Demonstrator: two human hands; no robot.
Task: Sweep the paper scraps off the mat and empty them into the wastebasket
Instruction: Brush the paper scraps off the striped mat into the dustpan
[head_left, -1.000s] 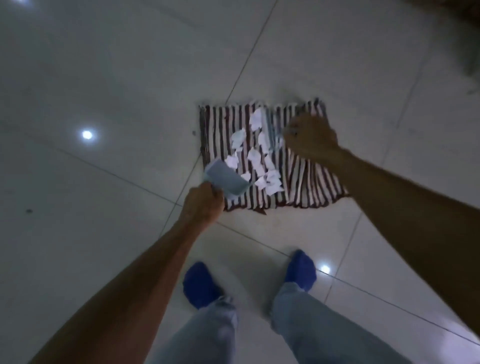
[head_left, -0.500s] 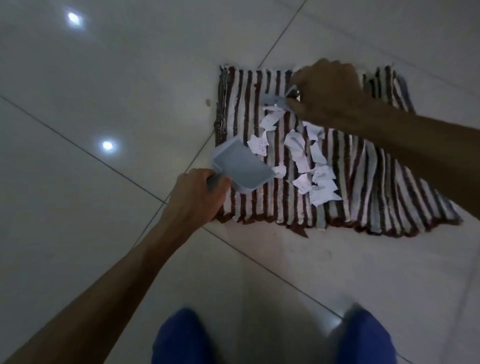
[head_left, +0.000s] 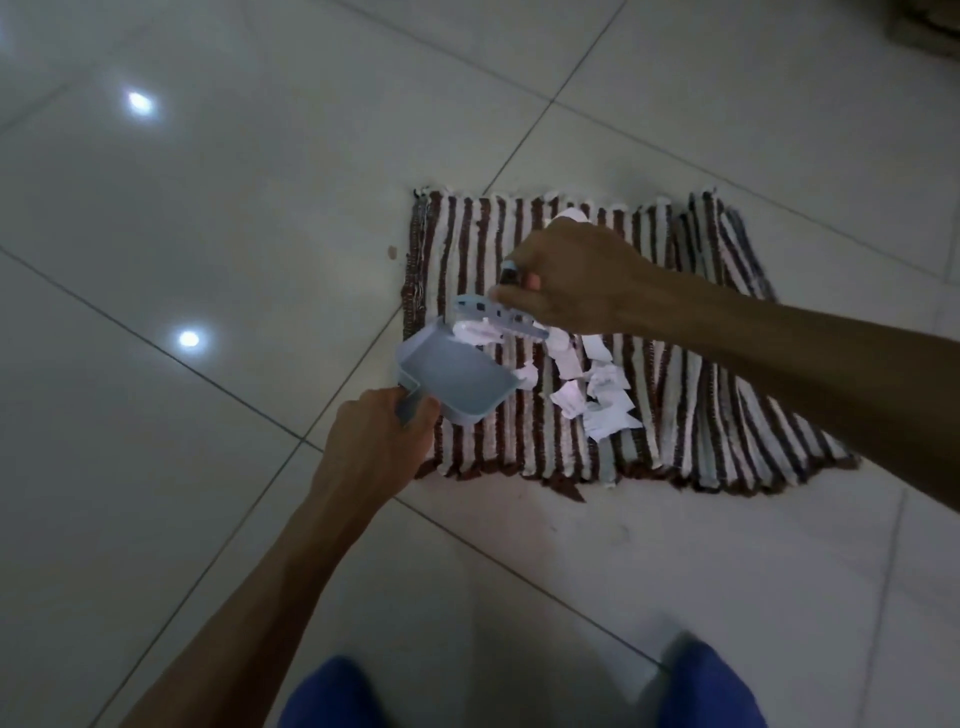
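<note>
A brown-and-white striped mat (head_left: 691, 415) lies on the tiled floor. Several white paper scraps (head_left: 597, 395) are scattered on its middle. My left hand (head_left: 374, 447) grips the handle of a small light-blue dustpan (head_left: 457, 379), which rests on the mat's left part with its mouth facing the scraps. My right hand (head_left: 571, 280) holds a small light-blue brush (head_left: 498, 314) low over the mat, right at the dustpan's far corner, with a few scraps bunched beneath it. One scrap (head_left: 571, 214) peeks out behind my right hand. No wastebasket is in view.
Glossy pale floor tiles (head_left: 208, 208) with grout lines and bright light reflections surround the mat. My feet in blue footwear (head_left: 711, 691) stand at the bottom edge. A dark object (head_left: 924, 21) sits at the top right corner.
My right hand has swept the brush from the mat's far edge down toward the dustpan, pushing scraps along. The dustpan has stayed on the mat's left part.
</note>
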